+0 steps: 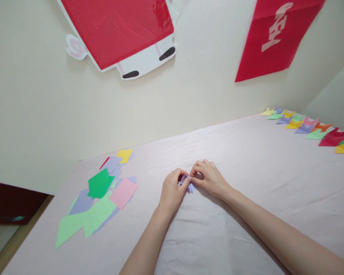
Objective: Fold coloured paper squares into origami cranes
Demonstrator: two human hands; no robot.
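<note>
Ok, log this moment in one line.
left hand: pinches lilac paper | right hand: pinches it too | loose sheets: at left

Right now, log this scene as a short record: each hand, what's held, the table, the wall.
left hand: pinches the lilac paper piece from its left
right hand: pinches the same piece from the right
surface: pale tablecloth
left of hands: loose coloured sheets, overlapping; green, pink, lilac, yellow
far right: row of folded paper shapes by the wall
wall: red banner; red-and-white cutout
</note>
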